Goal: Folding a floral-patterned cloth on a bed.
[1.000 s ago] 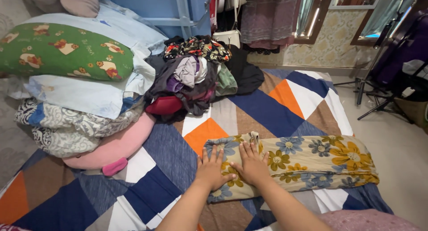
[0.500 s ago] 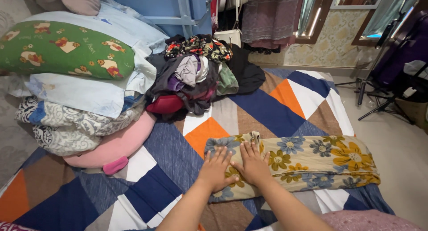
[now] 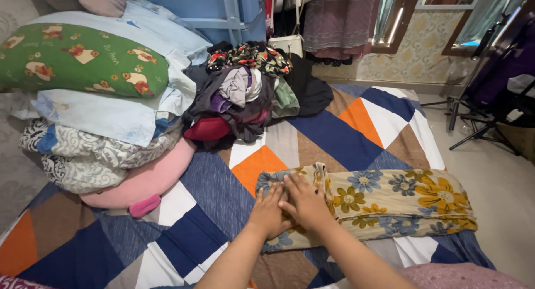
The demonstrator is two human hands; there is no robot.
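On the quilt (image 3: 334, 138), left hand (image 3: 269, 210) and right hand (image 3: 304, 202) press flat, fingers together, on the floral cloth (image 3: 390, 202), seemingly mid-fold, its left end needing smoothing.

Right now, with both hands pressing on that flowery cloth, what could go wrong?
The flowery cloth lies long and folded on the patchwork bedsheet. The left hand and right hand press only its left end, so the far end might slip out of line. Its right end reaches close to the bed's edge and could slide off. The heaped clothes pile behind looks loose and may tumble toward the cloth.
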